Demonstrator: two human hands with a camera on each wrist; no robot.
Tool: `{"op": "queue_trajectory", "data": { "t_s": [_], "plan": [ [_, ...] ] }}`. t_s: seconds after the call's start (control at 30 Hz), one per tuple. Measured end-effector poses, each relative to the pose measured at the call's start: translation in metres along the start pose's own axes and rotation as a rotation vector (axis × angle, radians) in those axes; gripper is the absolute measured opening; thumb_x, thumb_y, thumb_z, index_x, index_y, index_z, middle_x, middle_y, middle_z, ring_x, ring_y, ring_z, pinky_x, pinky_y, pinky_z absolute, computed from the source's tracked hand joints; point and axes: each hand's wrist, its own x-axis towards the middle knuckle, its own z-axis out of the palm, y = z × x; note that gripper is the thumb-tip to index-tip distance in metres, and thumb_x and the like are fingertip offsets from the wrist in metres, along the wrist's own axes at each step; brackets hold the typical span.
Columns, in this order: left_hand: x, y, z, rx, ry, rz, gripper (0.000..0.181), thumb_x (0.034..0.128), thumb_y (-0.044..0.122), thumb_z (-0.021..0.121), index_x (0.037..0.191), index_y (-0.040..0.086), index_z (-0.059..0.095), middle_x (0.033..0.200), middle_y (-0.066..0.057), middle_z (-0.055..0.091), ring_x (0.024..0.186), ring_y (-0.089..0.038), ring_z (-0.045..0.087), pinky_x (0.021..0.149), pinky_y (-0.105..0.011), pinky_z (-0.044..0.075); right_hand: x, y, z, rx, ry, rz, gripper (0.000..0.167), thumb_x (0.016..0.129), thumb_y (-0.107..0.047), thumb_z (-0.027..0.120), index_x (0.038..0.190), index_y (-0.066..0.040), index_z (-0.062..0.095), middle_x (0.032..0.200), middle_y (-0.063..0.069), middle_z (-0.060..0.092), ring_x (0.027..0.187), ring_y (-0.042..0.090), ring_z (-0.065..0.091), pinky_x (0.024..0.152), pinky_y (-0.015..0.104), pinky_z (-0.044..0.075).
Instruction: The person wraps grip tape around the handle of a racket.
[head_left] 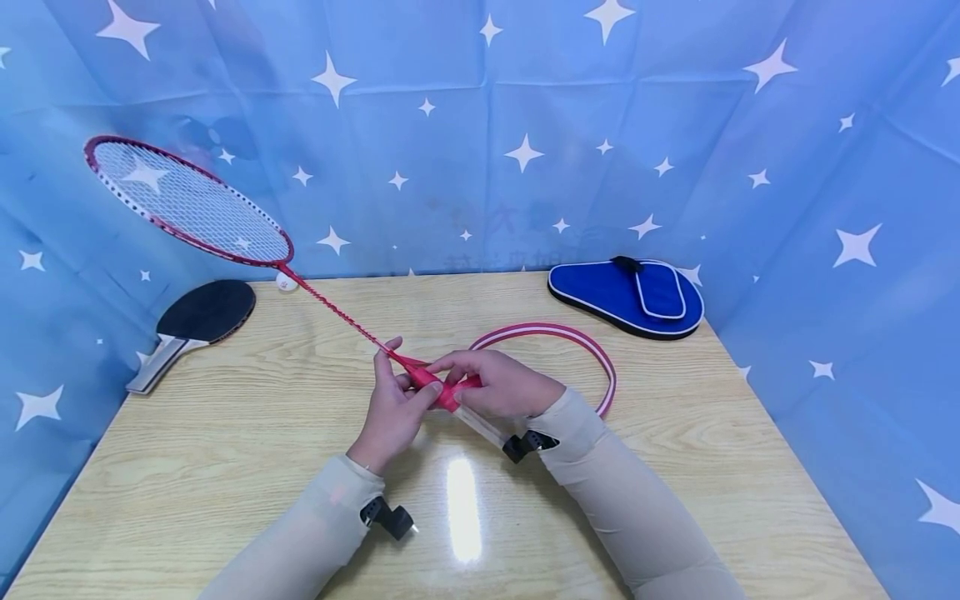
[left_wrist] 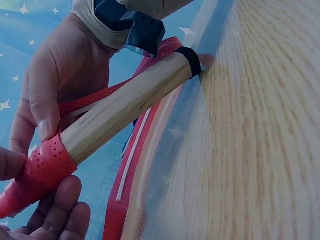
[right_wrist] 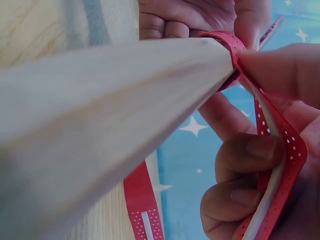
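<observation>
A badminton racket point(head_left: 187, 204) slants up to the left above the table, its stringed head far from me. My left hand point(head_left: 396, 412) grips its handle where red perforated grip tape point(left_wrist: 47, 162) is wrapped. Below the wrapping, the wooden handle point(left_wrist: 130, 102) is bare, with a black band at its butt end. My right hand point(head_left: 501, 382) pinches the tape at the edge of the wrapped part. In the right wrist view, the loose strip point(right_wrist: 280, 150) runs between the right fingers, a white line along its inner side. The rest of the strip loops over the table behind my right hand.
A black table tennis bat point(head_left: 208, 310) lies at the back left, beside a white ball point(head_left: 287, 282). At the back right is a blue bat case point(head_left: 600, 292) with white piping. A blue star-patterned curtain point(head_left: 420, 133) encloses the wooden table point(head_left: 225, 467).
</observation>
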Motion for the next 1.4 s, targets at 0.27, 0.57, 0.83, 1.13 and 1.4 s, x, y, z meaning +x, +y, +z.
{"op": "queue_trajectory", "data": {
  "t_s": [0.27, 0.57, 0.83, 1.13, 1.4],
  "plan": [
    [0.0, -0.0006, 0.0007, -0.023, 0.003, -0.009, 0.08, 0.0958, -0.005, 0.065, 0.156, 0.018, 0.018, 0.112, -0.03, 0.07, 0.083, -0.027, 0.078, 0.08, -0.036, 0.065, -0.0016, 0.0023, -0.0001, 0.024, -0.023, 0.007, 0.051, 0.102, -0.005, 0.064, 0.15, -0.022, 0.059, 0.105, -0.002, 0.075, 0.079, 0.016, 0.063, 0.071, 0.028, 0.052],
    [0.0009, -0.0019, -0.0002, -0.016, 0.013, -0.018, 0.073, 0.0978, -0.001, 0.068, 0.152, 0.018, 0.022, 0.115, -0.028, 0.07, 0.085, -0.029, 0.078, 0.08, -0.031, 0.065, -0.0009, 0.0029, 0.0008, -0.059, 0.048, 0.004, 0.047, 0.098, -0.011, 0.073, 0.143, -0.025, 0.065, 0.103, -0.003, 0.071, 0.087, 0.016, 0.064, 0.076, 0.03, 0.055],
    [0.0016, -0.0036, -0.0006, 0.011, 0.024, -0.012, 0.068, 0.1013, 0.005, 0.068, 0.15, 0.017, 0.022, 0.113, -0.027, 0.071, 0.085, -0.027, 0.078, 0.079, -0.03, 0.065, 0.0006, 0.005, 0.0024, -0.097, 0.041, -0.011, 0.045, 0.099, -0.012, 0.073, 0.142, -0.024, 0.065, 0.104, -0.006, 0.07, 0.086, 0.013, 0.064, 0.075, 0.028, 0.055],
    [0.0017, -0.0028, 0.0003, -0.019, 0.038, -0.003, 0.066, 0.0999, -0.003, 0.063, 0.149, 0.011, 0.021, 0.113, -0.033, 0.069, 0.086, -0.026, 0.077, 0.078, -0.03, 0.064, 0.0003, 0.0044, 0.0019, -0.064, 0.015, 0.002, 0.044, 0.102, -0.014, 0.07, 0.144, -0.026, 0.064, 0.103, -0.005, 0.071, 0.079, 0.014, 0.061, 0.069, 0.028, 0.052],
    [0.0018, -0.0034, 0.0002, -0.027, 0.035, 0.013, 0.066, 0.0992, -0.005, 0.061, 0.149, 0.008, 0.021, 0.114, -0.034, 0.068, 0.087, -0.025, 0.077, 0.08, -0.029, 0.064, 0.0016, 0.0087, 0.0032, -0.032, -0.004, 0.01, 0.047, 0.104, -0.011, 0.065, 0.147, -0.028, 0.061, 0.097, -0.008, 0.072, 0.072, 0.012, 0.058, 0.063, 0.026, 0.047]
  ]
}}
